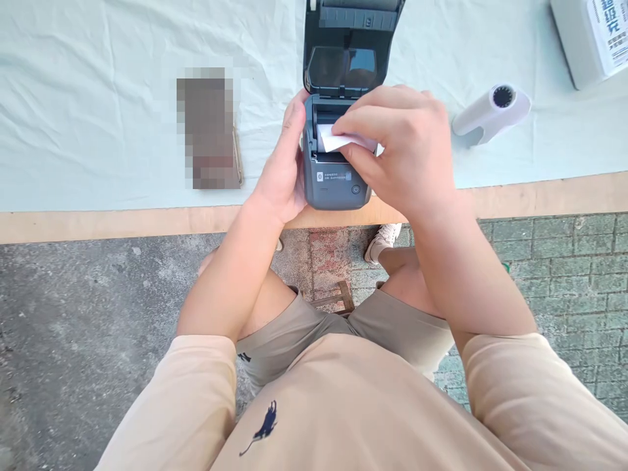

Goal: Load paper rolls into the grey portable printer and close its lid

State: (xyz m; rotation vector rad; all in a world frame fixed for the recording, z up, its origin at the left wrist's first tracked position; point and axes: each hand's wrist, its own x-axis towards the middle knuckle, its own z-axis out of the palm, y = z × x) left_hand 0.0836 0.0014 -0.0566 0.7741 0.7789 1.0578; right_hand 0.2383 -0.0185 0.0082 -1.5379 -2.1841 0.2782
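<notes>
A dark grey label printer (333, 190) sits at the table's front edge, its lid (343, 69) swung up and back. My left hand (287, 167) grips the printer's left side, thumb along the edge and the other fingers hidden beneath or behind it. Inside the open bay lies white label paper (338, 139). Its loose end is pinched between the thumb and forefinger of my right hand (400, 144), over the bay's right part. That hand covers the right side of the bay. A power button and small printed text show on the printer's front.
On the right, a white roll of paper (490, 111) with a dark core lies partly unwound. A white box (586, 42) with printing stands at the far right corner. A blurred-out brown object (209, 131) rests left of the printer. Pale cloth (98, 98) covers the table behind its wooden edge.
</notes>
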